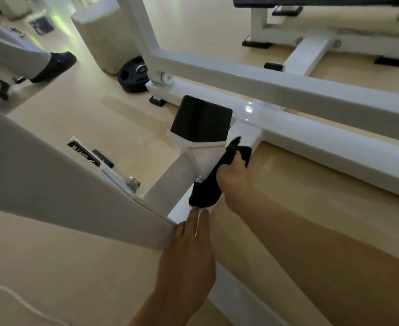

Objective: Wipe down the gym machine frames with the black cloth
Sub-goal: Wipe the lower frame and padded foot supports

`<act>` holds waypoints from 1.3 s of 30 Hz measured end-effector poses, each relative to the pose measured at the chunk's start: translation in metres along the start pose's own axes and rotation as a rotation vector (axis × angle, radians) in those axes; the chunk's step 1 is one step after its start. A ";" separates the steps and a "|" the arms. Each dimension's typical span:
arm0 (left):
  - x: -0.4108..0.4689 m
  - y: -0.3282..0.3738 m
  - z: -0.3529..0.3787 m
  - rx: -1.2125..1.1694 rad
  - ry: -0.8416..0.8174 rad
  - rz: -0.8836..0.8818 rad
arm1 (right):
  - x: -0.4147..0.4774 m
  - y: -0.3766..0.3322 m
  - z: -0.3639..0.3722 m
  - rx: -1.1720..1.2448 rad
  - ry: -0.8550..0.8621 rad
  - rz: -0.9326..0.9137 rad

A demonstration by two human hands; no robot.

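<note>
A white gym machine frame point(311, 130) runs low across the floor, with a square upright post capped in black point(200, 118) at the centre. My right hand point(233, 182) holds the black cloth point(207, 189) and presses it against the right side of that post's white base. My left hand point(191, 250) rests flat on the white floor bar just below the cloth, fingers stretched toward it. A wide slanted white beam point(52, 180) of the machine crosses the left foreground.
A black weight plate point(132, 76) leans near a pale pillar point(106, 36). A white bench frame point(311, 43) stands at the back right. Another person's leg and black shoe point(55, 65) are at the far left. A bolt point(132, 182) sticks out by the beam.
</note>
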State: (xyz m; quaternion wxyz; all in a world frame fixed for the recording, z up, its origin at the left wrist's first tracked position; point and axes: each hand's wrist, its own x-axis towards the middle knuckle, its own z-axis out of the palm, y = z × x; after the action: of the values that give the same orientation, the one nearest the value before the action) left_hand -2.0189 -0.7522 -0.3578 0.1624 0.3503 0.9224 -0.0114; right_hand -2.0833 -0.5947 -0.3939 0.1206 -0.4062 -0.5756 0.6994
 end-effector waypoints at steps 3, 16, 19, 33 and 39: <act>0.008 0.012 -0.020 0.003 0.042 -0.004 | 0.003 -0.037 -0.008 0.239 -0.096 -0.064; 0.093 0.049 -0.141 0.384 0.481 -0.072 | 0.036 -0.043 -0.034 0.240 -0.260 0.030; 0.093 0.051 -0.141 0.541 0.451 -0.037 | 0.051 -0.023 -0.032 -0.185 -0.326 -0.106; 0.154 0.090 -0.077 -0.485 0.267 0.120 | 0.082 -0.128 -0.116 -0.336 -0.393 -0.078; 0.196 0.105 -0.091 -0.740 0.559 -0.029 | 0.078 -0.167 -0.147 -0.382 -0.377 -0.180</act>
State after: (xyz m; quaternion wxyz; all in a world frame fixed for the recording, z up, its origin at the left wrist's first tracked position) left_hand -2.1150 -0.5347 -0.3226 0.0215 0.2454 0.8776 0.4113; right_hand -2.0797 -0.3899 -0.2778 -0.0056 -0.2315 -0.7431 0.6278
